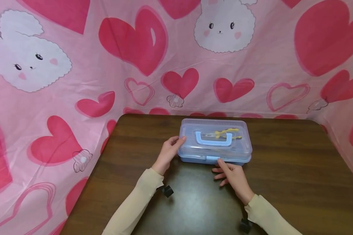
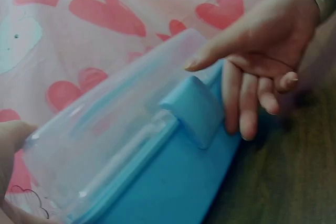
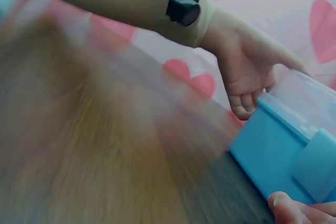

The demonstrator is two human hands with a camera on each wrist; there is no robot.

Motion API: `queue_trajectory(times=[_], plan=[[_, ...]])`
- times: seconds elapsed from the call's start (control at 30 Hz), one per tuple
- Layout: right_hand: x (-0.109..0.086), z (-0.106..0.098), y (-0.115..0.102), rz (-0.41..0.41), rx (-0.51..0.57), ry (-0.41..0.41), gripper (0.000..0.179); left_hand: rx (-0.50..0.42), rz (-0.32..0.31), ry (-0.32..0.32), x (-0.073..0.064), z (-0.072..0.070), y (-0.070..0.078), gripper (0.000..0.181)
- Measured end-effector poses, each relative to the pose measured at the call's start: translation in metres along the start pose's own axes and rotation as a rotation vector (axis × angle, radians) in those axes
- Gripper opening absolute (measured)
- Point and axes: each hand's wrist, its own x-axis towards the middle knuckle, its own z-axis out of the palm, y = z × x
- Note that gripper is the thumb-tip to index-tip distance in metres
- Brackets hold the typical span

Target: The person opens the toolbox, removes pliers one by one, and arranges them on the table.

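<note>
A storage box (image 1: pixel 191 150) with a clear lid and blue base stands at the back middle of the table in the head view. Its lid is down, with a light-blue carry handle (image 1: pixel 213 143) on top. Yellow-handled pliers (image 1: pixel 223 132) show through the lid. My left hand (image 1: pixel 168 151) holds the box's left end, thumb on the lid's edge, the other fingers along the side. At the front latch (image 1: pixel 212 159) is my right hand (image 1: pixel 234 179), thumb at the latch's right edge, other fingers loosely spread before the box. The left wrist view shows nothing in its palm (image 2: pixel 270 56).
The dark wooden table (image 1: pixel 294 163) stretches to both sides of the box. Behind it and at its sides hangs a pink cloth (image 1: pixel 235 65) printed with hearts and rabbits. A small black camera (image 3: pixel 184 9) is worn on the left wrist.
</note>
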Motion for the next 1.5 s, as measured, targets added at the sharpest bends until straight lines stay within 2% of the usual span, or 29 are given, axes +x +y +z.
queue_trajectory(times=[0.17,0.33,0.6,0.9,1.07,1.27,1.4,1.5], plan=[[0.003,0.002,-0.003,0.093,0.087,-0.003,0.075,0.013,-0.049,-0.055,0.002,-0.005,0.006,0.070],[0.004,0.003,-0.003,0.118,0.118,-0.001,0.075,0.007,-0.054,-0.069,0.003,-0.005,0.006,0.068],[0.001,0.006,0.002,0.119,0.120,0.033,0.071,-0.006,-0.037,-0.073,0.001,-0.006,0.000,0.061],[-0.010,0.007,0.002,0.154,0.156,-0.015,0.073,-0.018,-0.022,-0.067,-0.009,-0.005,-0.005,0.057],[-0.010,0.010,0.004,0.163,0.173,0.000,0.073,-0.020,-0.017,-0.060,-0.012,-0.005,-0.005,0.055],[-0.011,0.012,0.005,0.134,0.221,0.037,0.069,-0.031,-0.012,-0.064,-0.010,-0.003,-0.004,0.052],[-0.013,0.016,0.003,0.117,0.230,0.039,0.066,-0.021,-0.021,-0.067,-0.010,-0.005,-0.004,0.054],[-0.014,0.018,-0.003,0.119,0.215,0.011,0.069,-0.007,-0.025,-0.065,-0.011,-0.008,-0.004,0.057]])
